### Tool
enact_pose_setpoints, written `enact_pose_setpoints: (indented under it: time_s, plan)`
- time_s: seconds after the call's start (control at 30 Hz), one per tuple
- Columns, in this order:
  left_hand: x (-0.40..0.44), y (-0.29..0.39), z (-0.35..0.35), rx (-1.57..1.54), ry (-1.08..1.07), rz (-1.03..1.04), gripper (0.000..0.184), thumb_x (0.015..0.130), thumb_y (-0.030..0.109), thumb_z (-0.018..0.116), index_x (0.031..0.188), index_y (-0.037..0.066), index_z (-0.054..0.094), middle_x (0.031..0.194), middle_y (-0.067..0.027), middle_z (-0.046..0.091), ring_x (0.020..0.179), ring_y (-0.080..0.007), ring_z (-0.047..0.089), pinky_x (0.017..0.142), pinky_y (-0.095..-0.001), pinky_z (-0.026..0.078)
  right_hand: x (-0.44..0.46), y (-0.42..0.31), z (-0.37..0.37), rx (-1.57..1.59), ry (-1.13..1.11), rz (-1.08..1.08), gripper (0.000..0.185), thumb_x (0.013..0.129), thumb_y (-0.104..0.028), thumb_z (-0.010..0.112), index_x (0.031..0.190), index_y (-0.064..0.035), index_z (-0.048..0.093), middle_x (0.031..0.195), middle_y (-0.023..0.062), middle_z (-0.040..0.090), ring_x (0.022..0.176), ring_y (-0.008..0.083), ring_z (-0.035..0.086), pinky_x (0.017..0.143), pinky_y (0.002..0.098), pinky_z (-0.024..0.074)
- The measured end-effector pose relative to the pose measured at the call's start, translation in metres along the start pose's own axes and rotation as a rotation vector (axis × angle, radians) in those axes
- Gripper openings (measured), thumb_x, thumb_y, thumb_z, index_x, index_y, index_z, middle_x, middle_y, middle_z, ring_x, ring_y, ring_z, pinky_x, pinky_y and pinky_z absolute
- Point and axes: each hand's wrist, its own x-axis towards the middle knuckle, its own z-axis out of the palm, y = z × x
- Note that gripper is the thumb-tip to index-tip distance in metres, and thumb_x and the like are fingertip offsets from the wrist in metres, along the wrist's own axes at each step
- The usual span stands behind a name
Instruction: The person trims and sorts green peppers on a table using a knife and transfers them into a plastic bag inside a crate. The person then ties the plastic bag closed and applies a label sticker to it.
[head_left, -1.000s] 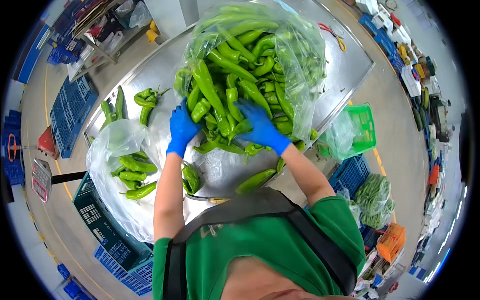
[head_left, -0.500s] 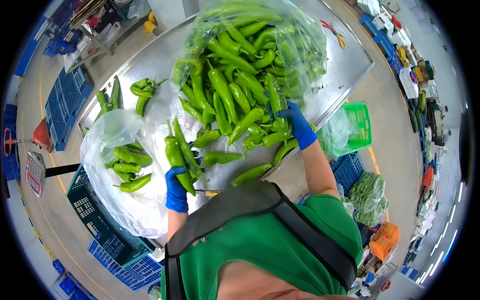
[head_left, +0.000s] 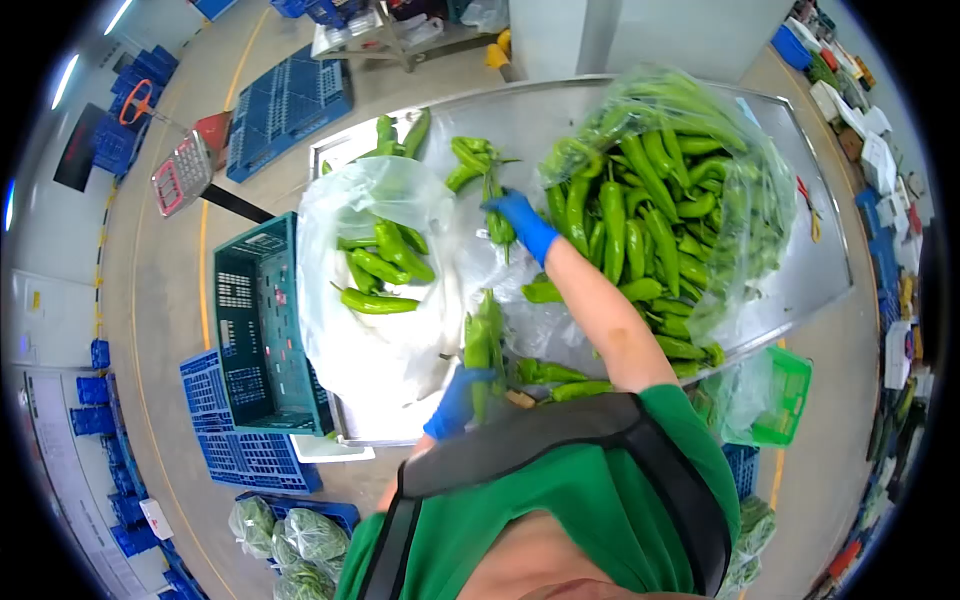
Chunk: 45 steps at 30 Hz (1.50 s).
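Observation:
My left hand [head_left: 457, 400], in a blue glove, is closed around a few long green peppers [head_left: 483, 345] near the front edge of the metal table [head_left: 590, 97]. My right hand [head_left: 522, 222], also gloved in blue, reaches across the table with its fingers closed on a green pepper [head_left: 500, 226], just below a small group of peppers [head_left: 472, 160]. To the right, a large open clear bag [head_left: 765, 215] spills over with a heap of green peppers [head_left: 640, 225]. On the left lies another clear bag [head_left: 330, 215] with several peppers [head_left: 385, 262] on it.
A dark green crate [head_left: 262, 330] stands left of the table, near a scale display [head_left: 183, 175]. Blue pallets [head_left: 290, 110] lie on the floor. Red-handled scissors [head_left: 812, 212] rest at the table's right end. A bright green crate [head_left: 788, 397] stands beyond the front right edge.
The view has swung left. My left hand has taken peppers and moved beside the left bag. My right hand has left the heap and moved left to a pepper near the small group.

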Motion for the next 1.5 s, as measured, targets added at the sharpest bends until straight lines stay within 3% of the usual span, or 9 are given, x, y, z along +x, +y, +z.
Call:
enact_pose_setpoints:
  time_s: [0.17,0.3,0.5,0.6,0.77,0.87,0.97,1.23,1.5]
  plan:
    - [-0.029,0.002,-0.026,0.065,0.073,0.077,0.053,0.068,0.013,0.059,0.117,-0.002,0.047,0.099,-0.0129,0.059,0.089,-0.024,0.059,0.076,-0.0345,0.049,0.15,-0.025,-0.031,-0.174,0.208,-0.245,0.033,0.072,-0.016,0.068,0.099,0.0001,0.06,0.088,0.009,0.062,0.076,0.0195,0.059,0.067,0.0325,0.0482]
    - [-0.031,0.005,-0.038,-0.058,0.189,0.154,0.054,0.067,0.013,0.061,0.117,-0.002,0.048,0.098,-0.0139,0.059,0.089,-0.0246,0.06,0.075,-0.0356,0.049,0.068,-0.061,-0.016,-0.741,0.395,-0.599,0.03,0.08,-0.026,0.058,0.098,-0.0021,0.061,0.09,0.0121,0.064,0.077,0.0209,0.061,0.07,0.0341,0.048]
    - [0.04,0.001,-0.03,1.045,0.366,0.471,0.074,0.064,0.021,0.067,0.128,0.001,0.037,0.105,-0.0159,0.055,0.092,-0.0277,0.057,0.075,-0.0388,0.046,-0.216,0.066,0.001,-1.211,-0.557,-0.191,0.045,0.071,-0.029,0.064,0.113,-0.0119,0.055,0.107,0.0129,0.055,0.102,0.0309,0.053,0.085,0.0424,0.0425]
    - [0.078,0.001,0.001,1.757,0.462,0.466,0.076,0.059,0.023,0.07,0.124,0.001,0.038,0.1,-0.0177,0.054,0.089,-0.0333,0.055,0.075,-0.043,0.044,-0.256,0.135,-0.03,-1.406,-0.317,-0.381,0.049,0.068,-0.024,0.067,0.113,-0.0108,0.055,0.105,0.0134,0.056,0.098,0.0313,0.054,0.082,0.0427,0.0432]
    - [0.07,0.007,-0.01,1.505,0.443,0.417,0.069,0.058,0.028,0.074,0.113,-0.001,0.045,0.102,-0.0205,0.055,0.09,-0.0366,0.056,0.075,-0.0424,0.045,-0.258,0.121,-0.052,-0.832,0.254,-0.325,0.046,0.073,-0.016,0.064,0.116,-0.0043,0.051,0.102,0.0106,0.058,0.086,0.0275,0.057,0.073,0.0379,0.0476]
    - [0.064,0.025,-0.042,1.158,0.33,0.329,0.074,0.056,0.022,0.077,0.117,-0.002,0.042,0.115,-0.0202,0.052,0.101,-0.0338,0.055,0.081,-0.0391,0.047,-0.222,0.072,-0.031,0.226,0.048,0.084,0.041,0.076,-0.013,0.061,0.114,0.0002,0.051,0.099,0.0084,0.06,0.084,0.0216,0.059,0.069,0.0323,0.0493]
    - [0.072,0.004,-0.08,0.676,0.179,0.494,0.079,0.059,0.019,0.076,0.124,-0.002,0.038,0.113,-0.0152,0.054,0.101,-0.0275,0.055,0.083,-0.0355,0.047,-0.185,0.11,0.015,0.409,-0.021,0.231,0.04,0.076,-0.012,0.062,0.113,0.0012,0.052,0.099,0.0074,0.06,0.088,0.0176,0.059,0.072,0.0289,0.0499]
    - [0.018,0.003,-0.053,0.015,-0.077,0.224,0.056,0.067,0.007,0.065,0.12,-0.002,0.048,0.104,-0.0105,0.058,0.09,-0.0187,0.058,0.077,-0.0287,0.047,-0.207,0.103,0.076,0.232,0.0,-0.06,0.044,0.073,-0.003,0.06,0.115,0.0009,0.049,0.1,0.0082,0.059,0.086,0.0155,0.058,0.071,0.0255,0.0476]
    - [-0.012,0.12,-0.099,0.157,0.336,0.234,0.042,0.074,0.019,0.065,0.108,-0.002,0.054,0.084,-0.0095,0.062,0.069,-0.0171,0.06,0.064,-0.0269,0.048,-0.141,0.015,0.139,0.089,-0.29,-0.004,0.053,0.075,-0.012,0.065,0.123,-0.0014,0.044,0.105,0.0072,0.057,0.087,0.0141,0.056,0.073,0.0269,0.0472]
